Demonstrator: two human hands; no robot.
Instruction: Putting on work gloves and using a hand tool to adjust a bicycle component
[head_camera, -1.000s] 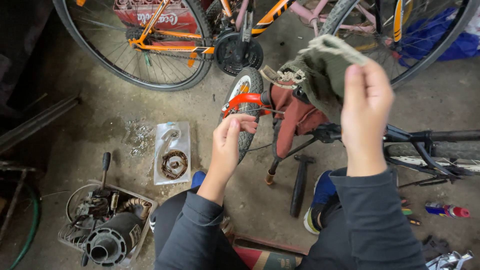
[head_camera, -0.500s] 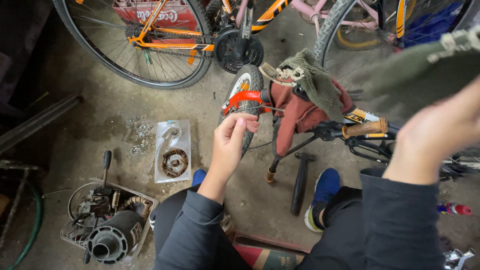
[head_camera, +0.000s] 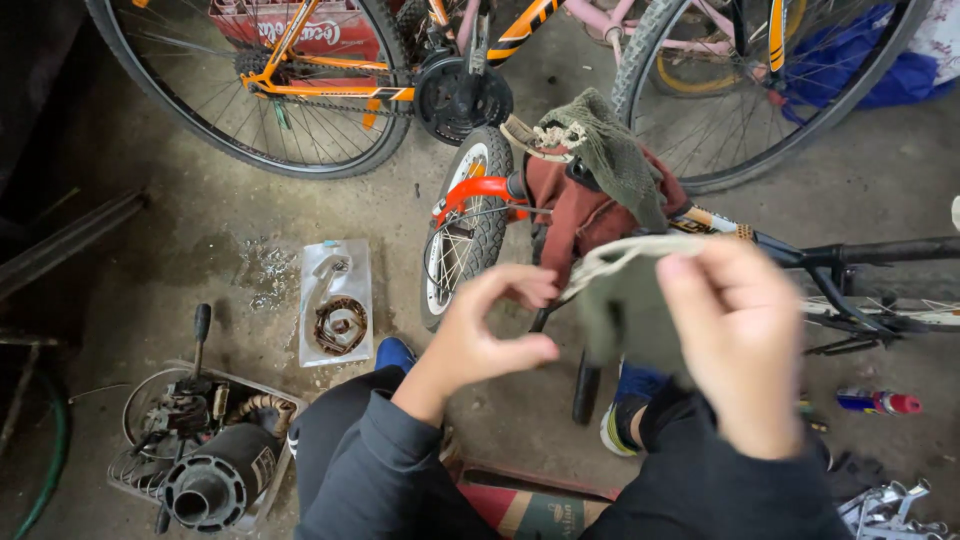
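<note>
1. Concrete floor (head_camera: 200, 250) carries bicycles and parts.
2. Right hand (head_camera: 740, 340) has its grip closed on a grey-green cloth (head_camera: 625, 300), held near the small wheel (head_camera: 465, 225).
3. Left hand (head_camera: 490, 335) curls half-open, empty, just left of the cloth.

Motion is blurring the right hand (head_camera: 740, 345) and the grey-green cloth (head_camera: 625, 305) it is gripping, which is hiding part of the blue shoe (head_camera: 628, 400) beneath. Above the cloth, the picture's top edge is cutting off the orange bicycle (head_camera: 330, 90).

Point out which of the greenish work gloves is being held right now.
The blurred glove pinched in the right hand; the other glove lies draped over the red cloth.
</note>
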